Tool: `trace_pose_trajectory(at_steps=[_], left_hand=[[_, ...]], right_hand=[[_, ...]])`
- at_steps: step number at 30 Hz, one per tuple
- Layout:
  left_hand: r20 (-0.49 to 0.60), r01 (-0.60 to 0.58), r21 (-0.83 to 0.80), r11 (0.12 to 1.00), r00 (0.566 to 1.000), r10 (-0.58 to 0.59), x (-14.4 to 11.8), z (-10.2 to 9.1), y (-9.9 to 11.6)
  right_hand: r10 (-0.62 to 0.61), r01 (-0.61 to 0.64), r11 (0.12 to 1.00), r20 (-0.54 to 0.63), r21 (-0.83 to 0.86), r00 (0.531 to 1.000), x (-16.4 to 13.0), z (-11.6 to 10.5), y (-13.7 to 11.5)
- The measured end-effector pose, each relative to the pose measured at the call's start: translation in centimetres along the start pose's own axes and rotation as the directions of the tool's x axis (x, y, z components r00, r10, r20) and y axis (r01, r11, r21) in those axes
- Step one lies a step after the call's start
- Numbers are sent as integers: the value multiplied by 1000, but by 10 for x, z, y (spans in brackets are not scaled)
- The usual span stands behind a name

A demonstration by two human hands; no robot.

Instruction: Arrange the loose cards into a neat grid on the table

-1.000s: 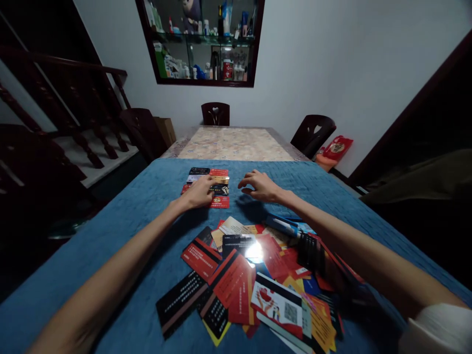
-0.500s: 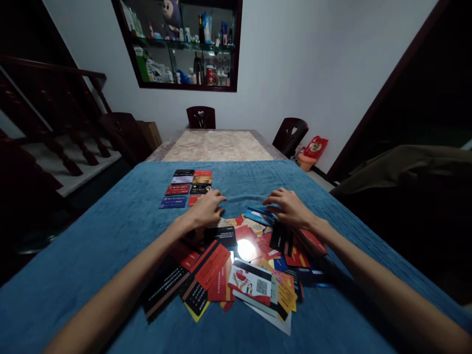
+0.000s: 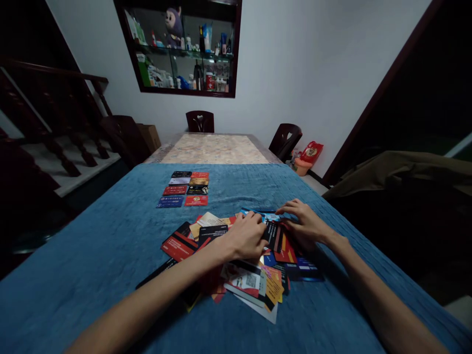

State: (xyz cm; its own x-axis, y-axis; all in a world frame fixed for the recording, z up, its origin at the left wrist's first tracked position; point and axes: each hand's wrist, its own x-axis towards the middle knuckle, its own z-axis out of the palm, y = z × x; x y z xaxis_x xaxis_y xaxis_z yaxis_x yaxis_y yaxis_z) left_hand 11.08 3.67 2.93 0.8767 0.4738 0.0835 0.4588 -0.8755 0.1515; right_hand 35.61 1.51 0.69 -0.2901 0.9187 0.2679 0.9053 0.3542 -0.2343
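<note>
A loose heap of cards (image 3: 239, 265), red, black, blue and yellow, lies on the blue cloth (image 3: 92, 265) in front of me. My left hand (image 3: 245, 237) rests palm down on the middle of the heap, fingers curled over the cards. My right hand (image 3: 304, 223) lies on the heap's right side, fingers spread toward a black card (image 3: 272, 235) between the two hands. Farther off, several cards are laid out in a neat two-column grid (image 3: 184, 189). Whether either hand grips a card is hidden.
Beyond the blue cloth the table's patterned top (image 3: 216, 147) shows. Dark chairs (image 3: 199, 121) stand at the far end and right side (image 3: 285, 140). A stair railing (image 3: 55, 123) is on the left, a glass wall cabinet (image 3: 180, 46) above.
Both hands have pulled back from the card grid to the heap. My left hand moved right onto the heap's middle; my right hand came down on its right side.
</note>
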Motion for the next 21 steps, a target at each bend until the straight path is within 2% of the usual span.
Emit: trace_pose_trajectory(at_steps=[5,11,21], left_hand=[[-38,-61,3,998,997,61,9,13,17],[-53,-91,55,994,994,94,12,25,20],[-51,-68,-9,998,996,67,7,18,14]], right_hand=[[28,-28,1000,50,-5,998,-9,-8,6],[25,-26,1000,140,7,990,-10,-5,-2],[-52,45,997,122,59,991,-9,4,-11]])
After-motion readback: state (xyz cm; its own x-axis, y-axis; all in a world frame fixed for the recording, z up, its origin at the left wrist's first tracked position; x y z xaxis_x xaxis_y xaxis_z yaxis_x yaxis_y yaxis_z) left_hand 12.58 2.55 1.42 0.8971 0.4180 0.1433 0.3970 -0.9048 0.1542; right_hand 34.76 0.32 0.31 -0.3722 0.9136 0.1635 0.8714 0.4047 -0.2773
